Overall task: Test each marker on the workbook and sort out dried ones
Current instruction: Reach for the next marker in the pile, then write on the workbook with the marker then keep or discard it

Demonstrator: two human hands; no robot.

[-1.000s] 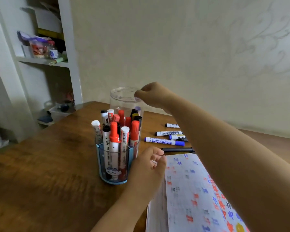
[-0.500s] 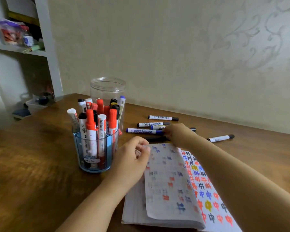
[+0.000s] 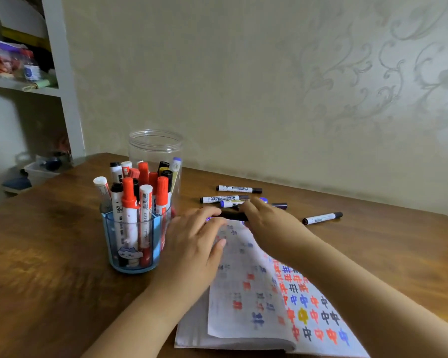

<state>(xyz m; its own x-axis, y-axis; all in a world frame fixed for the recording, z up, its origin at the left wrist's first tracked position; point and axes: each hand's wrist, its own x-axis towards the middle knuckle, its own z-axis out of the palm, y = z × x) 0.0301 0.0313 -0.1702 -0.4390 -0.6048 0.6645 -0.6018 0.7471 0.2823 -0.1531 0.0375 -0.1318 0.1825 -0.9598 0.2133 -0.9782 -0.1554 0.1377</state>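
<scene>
Grabbing the next one: my right hand grips a black marker at the marked-up paper workbook's far edge, left hand flat and relaxed on its page. Probably uncap and scribble next.

A single wide-angle view, worn on the person's head, looks forward and down across the brown wooden bench toward the pale patterned wall. It sits close over both forearms, which enter from the bottom edge. The open printed workbook fills the lower right, cut by the frame, and a white shelf unit stands far left.
</scene>
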